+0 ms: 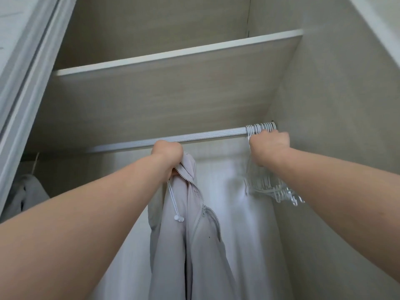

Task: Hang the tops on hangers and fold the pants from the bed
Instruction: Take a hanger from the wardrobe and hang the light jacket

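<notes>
A pale grey zip-up jacket (pixel 194 245) hangs limp in the middle of an open wardrobe, bunched at its top inside the left hand (pixel 167 154). That hand is closed into a fist around the gathered collar, right up against the underside of a ribbed white rail (pixel 194 137). The open zip (pixel 205 210) runs down the jacket's front, and a white drawstring (pixel 174 204) with a toggle dangles beside it.

To the right, at the far end of the rail, the right hand (pixel 269 146) is clenched around the necks of a tight bunch of white hangers (pixel 275 189). Their hooks sit packed together on the rail, touching the wardrobe's right wall (pixel 335 126), and their shoulders fan out below the wrist. The jacket and the hangers are well apart, with bare rail between them.

Just above the rail, a light wood-grain shelf (pixel 173 87) spans the wardrobe, leaving only a narrow gap over the rail. A white door frame (pixel 21 83) slants down the left edge. Low at the left hangs another pale garment (pixel 28 191).

The left fist hides the jacket's collar, so it is impossible to tell whether a hanger is inside it. The fingers of both hands are turned away. The jacket's lower part is cut off at the bottom edge. Behind it is a white surface (pixel 238 191); whether cloth or panel is unclear. The hangers blur together and cannot be counted.
</notes>
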